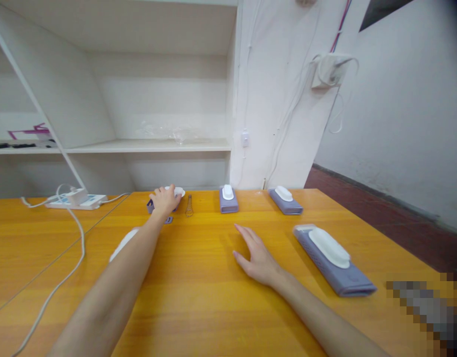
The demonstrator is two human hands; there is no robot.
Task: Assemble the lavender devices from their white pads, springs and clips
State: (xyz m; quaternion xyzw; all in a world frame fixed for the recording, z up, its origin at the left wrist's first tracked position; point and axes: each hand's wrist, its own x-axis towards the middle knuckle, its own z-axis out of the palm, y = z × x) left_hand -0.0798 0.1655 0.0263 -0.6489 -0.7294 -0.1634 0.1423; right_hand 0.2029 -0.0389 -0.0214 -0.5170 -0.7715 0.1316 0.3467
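My left hand (164, 201) reaches to the far side of the table, its fingers curled over a purple item with a white, rounded piece (179, 191). The hand hides most of that item. A small purple piece (168, 220) lies just below the hand, and a thin wire whisk-like thing (189, 207) lies to its right. My right hand (256, 255) hovers low over or rests on the table, fingers stretched out, holding nothing. Right of it lies a flat purple folded item (336, 277) with a white oval piece (329, 247) on top. My left forearm partly covers another white rounded thing (123, 243).
Two more purple items with white tops, one in the middle (228, 204) and one to the right (290, 206), lie near the back edge. A power strip (77, 200) with a white cable (81, 243) is at left. White shelves (157, 146) stand behind the orange wooden table (198, 307).
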